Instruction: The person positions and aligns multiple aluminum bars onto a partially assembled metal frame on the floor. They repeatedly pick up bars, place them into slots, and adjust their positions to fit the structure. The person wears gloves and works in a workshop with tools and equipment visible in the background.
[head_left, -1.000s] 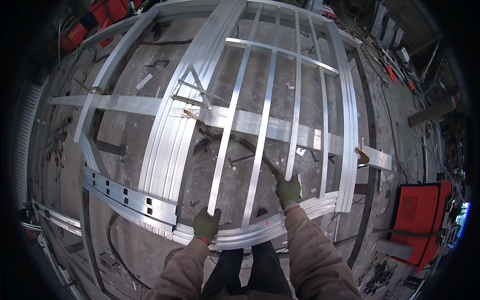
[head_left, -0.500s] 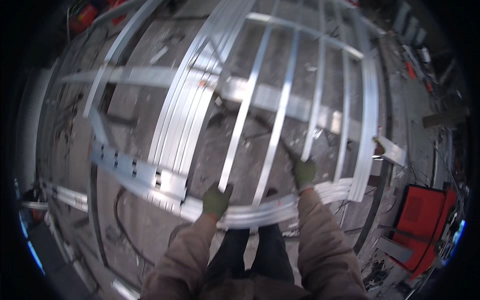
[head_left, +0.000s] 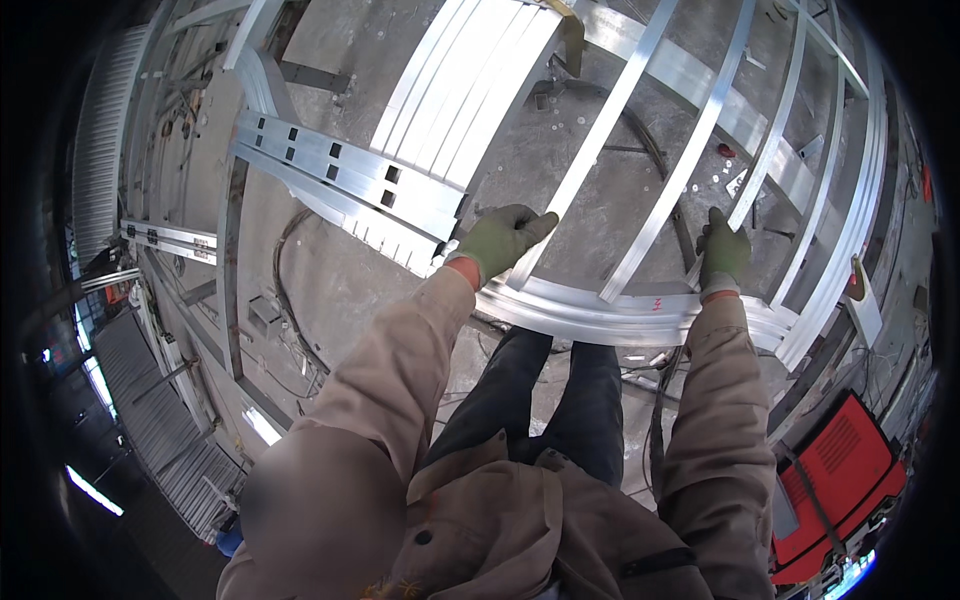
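Note:
A silvery metal frame (head_left: 650,205) lies before me, with several long parallel bars joined to a ribbed near rail (head_left: 600,322). My left hand (head_left: 503,240), in a green glove, is closed at its leftmost bar, close to the near rail, with the thumb along the bar. Farther right, my right hand (head_left: 723,252), also gloved in green, closes round another bar by the same rail; its fingers are partly hidden. Left of my left hand lie a ribbed stack of metal profiles (head_left: 455,85) and a slotted metal beam (head_left: 330,165).
A red machine case (head_left: 838,480) stands at lower right. Dark cable (head_left: 285,290) curves over the floor on the left, beside a steel rail (head_left: 232,270). Corrugated sheets (head_left: 165,420) lie at far left. Small scraps and a red round item (head_left: 726,151) lie under the frame.
The whole view has swung, so the frame and both hands sit higher and farther right in the picture. Both hands stay at the bars near the close rail.

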